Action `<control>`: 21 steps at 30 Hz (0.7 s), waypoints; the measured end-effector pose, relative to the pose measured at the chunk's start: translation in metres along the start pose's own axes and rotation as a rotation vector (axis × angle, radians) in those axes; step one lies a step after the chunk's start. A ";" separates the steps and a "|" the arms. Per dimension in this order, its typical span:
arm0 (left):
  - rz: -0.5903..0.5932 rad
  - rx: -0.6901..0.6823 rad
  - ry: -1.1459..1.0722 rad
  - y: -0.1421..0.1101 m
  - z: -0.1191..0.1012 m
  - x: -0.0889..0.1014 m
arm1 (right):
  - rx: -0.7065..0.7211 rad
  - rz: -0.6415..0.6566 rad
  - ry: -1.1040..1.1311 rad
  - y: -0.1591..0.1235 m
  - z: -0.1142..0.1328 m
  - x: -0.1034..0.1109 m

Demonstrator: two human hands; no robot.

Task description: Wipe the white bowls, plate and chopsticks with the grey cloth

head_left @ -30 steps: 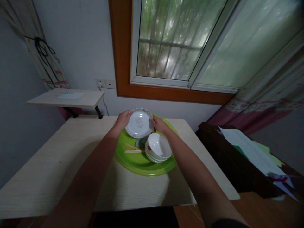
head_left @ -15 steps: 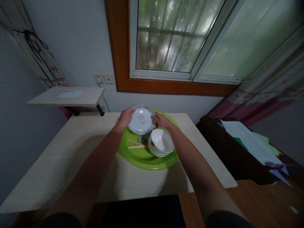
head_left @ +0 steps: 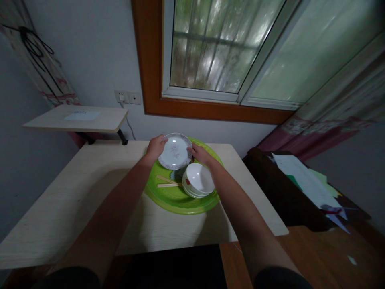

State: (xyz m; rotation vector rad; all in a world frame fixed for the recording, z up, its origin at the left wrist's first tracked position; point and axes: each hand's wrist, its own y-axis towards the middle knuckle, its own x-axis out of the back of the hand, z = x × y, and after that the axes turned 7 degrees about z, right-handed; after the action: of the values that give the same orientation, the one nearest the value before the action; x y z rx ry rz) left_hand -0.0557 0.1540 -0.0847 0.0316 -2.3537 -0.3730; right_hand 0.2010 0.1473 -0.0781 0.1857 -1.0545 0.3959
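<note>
Both of my hands hold a small white plate (head_left: 175, 151) with a faint pattern, raised over the far part of a round green tray (head_left: 177, 200). My left hand (head_left: 155, 147) grips its left rim and my right hand (head_left: 199, 154) grips its right rim, fingers curled on the edge. Just in front of the plate, on the tray, stands a stack of white bowls (head_left: 198, 184) with red marks. A pair of wooden chopsticks (head_left: 167, 183) lies on the tray to the left of the bowls.
The tray sits on a pale wooden table (head_left: 75, 200) below a window (head_left: 210, 48). A small side shelf (head_left: 78, 119) juts out at the left wall. A dark piece of furniture (head_left: 288, 192) with papers (head_left: 303, 180) stands to the right.
The plate stays held between both hands over the tray. The view has shifted slightly, so everything sits a little to the left.
</note>
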 end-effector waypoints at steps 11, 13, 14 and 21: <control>0.042 -0.087 -0.081 0.003 0.003 -0.001 | -0.066 0.014 -0.080 0.000 0.000 -0.003; 0.035 -0.102 -0.083 0.003 0.005 -0.002 | -0.070 0.017 -0.095 0.001 0.000 -0.004; 0.036 -0.103 -0.089 0.003 0.006 -0.002 | -0.074 0.020 -0.100 0.000 0.000 -0.004; 0.081 -0.067 -0.139 0.003 0.007 0.000 | -0.063 0.020 -0.075 0.000 -0.001 -0.008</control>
State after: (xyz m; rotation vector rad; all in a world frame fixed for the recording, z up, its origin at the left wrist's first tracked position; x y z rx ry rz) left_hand -0.0604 0.1591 -0.0884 -0.1243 -2.4688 -0.4260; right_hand 0.1981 0.1454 -0.0854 0.1341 -1.1417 0.3756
